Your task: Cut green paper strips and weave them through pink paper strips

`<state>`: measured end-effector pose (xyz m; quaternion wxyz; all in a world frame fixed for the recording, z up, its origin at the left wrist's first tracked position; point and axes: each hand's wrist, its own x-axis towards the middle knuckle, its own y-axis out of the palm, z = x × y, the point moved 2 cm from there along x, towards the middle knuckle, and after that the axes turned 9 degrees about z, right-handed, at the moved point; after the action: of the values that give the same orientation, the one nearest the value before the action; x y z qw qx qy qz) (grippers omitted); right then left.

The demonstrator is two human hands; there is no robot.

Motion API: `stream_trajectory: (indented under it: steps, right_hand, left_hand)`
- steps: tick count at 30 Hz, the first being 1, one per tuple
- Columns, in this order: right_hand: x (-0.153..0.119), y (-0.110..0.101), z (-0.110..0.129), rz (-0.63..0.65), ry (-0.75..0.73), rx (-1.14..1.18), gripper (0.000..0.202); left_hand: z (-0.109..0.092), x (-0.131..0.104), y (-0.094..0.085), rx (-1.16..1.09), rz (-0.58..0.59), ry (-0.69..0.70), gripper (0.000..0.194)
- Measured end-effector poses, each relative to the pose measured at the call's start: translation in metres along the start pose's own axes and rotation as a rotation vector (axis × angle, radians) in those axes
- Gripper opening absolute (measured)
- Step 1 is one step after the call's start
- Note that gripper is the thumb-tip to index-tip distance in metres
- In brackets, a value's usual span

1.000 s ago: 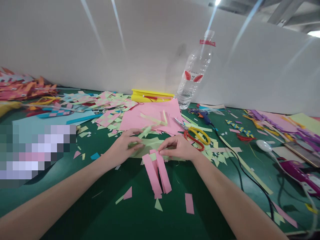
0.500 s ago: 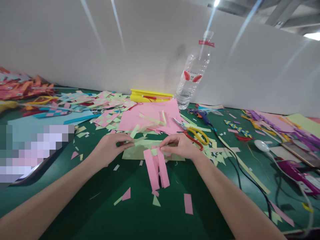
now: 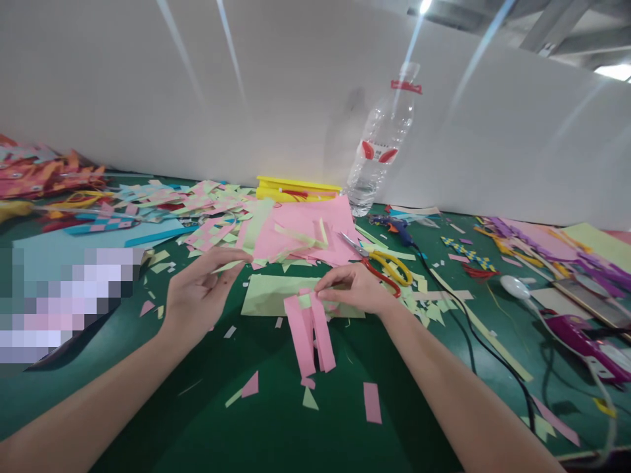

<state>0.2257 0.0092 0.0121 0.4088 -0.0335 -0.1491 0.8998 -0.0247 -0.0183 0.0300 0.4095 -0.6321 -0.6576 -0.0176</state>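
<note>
My left hand (image 3: 200,289) is raised over the table, its thumb and fingers pinching a pale green paper strip (image 3: 258,226) that stands up toward the back. Lower and to the right, my right hand (image 3: 352,287) pinches the upper end of several pink paper strips (image 3: 298,335), joined there by a small green piece. Their lower ends hang apart toward me. Behind them lies a flat pale green paper sheet (image 3: 269,295), partly covered by the strips and my right fingers. Scissors with red and yellow handles (image 3: 389,266) lie just beyond my right hand.
A pink sheet (image 3: 300,220) lies farther back, near a tilted plastic bottle (image 3: 377,151). Woven paper pieces (image 3: 211,200) pile up at back left. At right are a blue glue gun (image 3: 401,231), its black cable and a purple device (image 3: 586,348). Paper scraps (image 3: 373,402) dot the green table.
My left hand has moved left and up, away from the green sheet, lifting the green strip upright. My right hand and the pink strips have stayed in place.
</note>
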Motion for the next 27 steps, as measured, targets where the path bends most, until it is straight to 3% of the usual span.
stream_trajectory:
  steps: [2, 6, 8, 17, 23, 27]
  right_hand:
    - [0.0, 0.0, 0.0, 0.014, 0.003, 0.03, 0.018]
    - [-0.001, 0.0, -0.001, 0.042, 0.011, 0.092, 0.019]
    - [-0.001, 0.0, -0.001, 0.05, 0.011, 0.106, 0.019]
    - [-0.001, -0.002, 0.005, 0.014, 0.012, 0.11, 0.016]
    - [-0.002, -0.003, 0.004, -0.04, 0.052, 0.076, 0.02]
    - [-0.001, -0.005, 0.002, -0.164, 0.047, -0.083, 0.02]
  left_hand:
    - [-0.001, 0.0, 0.002, -0.038, 0.083, -0.008, 0.014]
    - [0.004, 0.0, 0.012, -0.035, 0.382, -0.128, 0.022]
    - [0.008, 0.0, 0.016, -0.005, 0.435, -0.174, 0.022]
    - [0.009, -0.001, 0.022, 0.121, 0.633, -0.236, 0.023]
    - [0.01, 0.0, 0.023, 0.197, 0.641, -0.264, 0.024]
    - [0.011, 0.0, 0.023, 0.196, 0.639, -0.226, 0.021]
